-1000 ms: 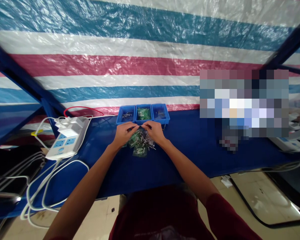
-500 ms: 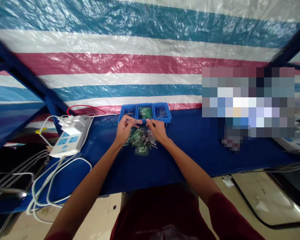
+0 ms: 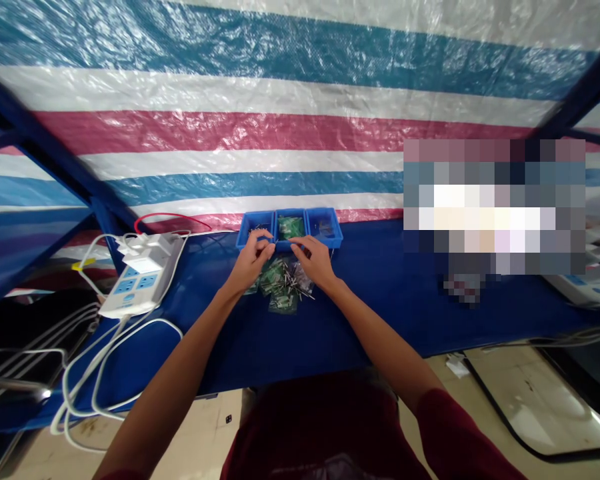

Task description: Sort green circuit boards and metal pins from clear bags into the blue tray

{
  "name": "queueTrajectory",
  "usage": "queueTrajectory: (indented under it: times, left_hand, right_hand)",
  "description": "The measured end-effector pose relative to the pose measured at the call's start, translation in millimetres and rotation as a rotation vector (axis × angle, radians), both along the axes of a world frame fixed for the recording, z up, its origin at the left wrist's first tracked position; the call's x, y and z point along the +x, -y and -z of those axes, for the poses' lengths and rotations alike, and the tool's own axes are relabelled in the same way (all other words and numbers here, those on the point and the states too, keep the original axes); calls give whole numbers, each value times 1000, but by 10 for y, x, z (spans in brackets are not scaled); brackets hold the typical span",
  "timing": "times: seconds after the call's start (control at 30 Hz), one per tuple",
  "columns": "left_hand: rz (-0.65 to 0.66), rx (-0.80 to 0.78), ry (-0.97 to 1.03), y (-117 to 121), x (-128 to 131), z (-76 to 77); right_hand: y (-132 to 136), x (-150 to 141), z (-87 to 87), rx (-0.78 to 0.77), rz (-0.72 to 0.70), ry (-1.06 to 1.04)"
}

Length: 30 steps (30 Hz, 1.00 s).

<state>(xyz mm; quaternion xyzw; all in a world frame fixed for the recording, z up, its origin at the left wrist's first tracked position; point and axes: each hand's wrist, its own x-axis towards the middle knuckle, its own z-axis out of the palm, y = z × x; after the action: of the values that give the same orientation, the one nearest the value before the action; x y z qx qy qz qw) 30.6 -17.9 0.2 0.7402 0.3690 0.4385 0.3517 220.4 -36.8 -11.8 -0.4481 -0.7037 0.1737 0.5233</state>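
The left hand curves its fingers at the near edge of a rectangular blue plastic bin, thumb and fingertips slightly apart, while the right hand faces it with thumb and forefinger close together, and whether they pinch anything I cannot tell. Just below and between both hands, flat green-and-clear plastic packets and thin silver metal rods lie heaped on the dark blue tabletop. Just beyond the right hand's fingertips, a matching middle bin holds more green packets.
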Motion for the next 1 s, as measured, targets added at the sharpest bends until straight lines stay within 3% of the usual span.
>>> queueTrajectory:
  times: [0.23,0.57,0.77,1.0]
  left_hand:
    - [41,-40,-57,21,-2,-33]
    - [23,-79,-5,-1,9,9]
    - [-65,25,-64,34,24,-63]
    - [-102,129,-93,69,32,-65]
  right_hand:
    - [-7,-24,44,30,-116,4]
    - [-47,-28,85,-29,-109,91]
    - [-23,-12,28,-45,-23,38]
    - [-10,-14,22,-26,-21,47]
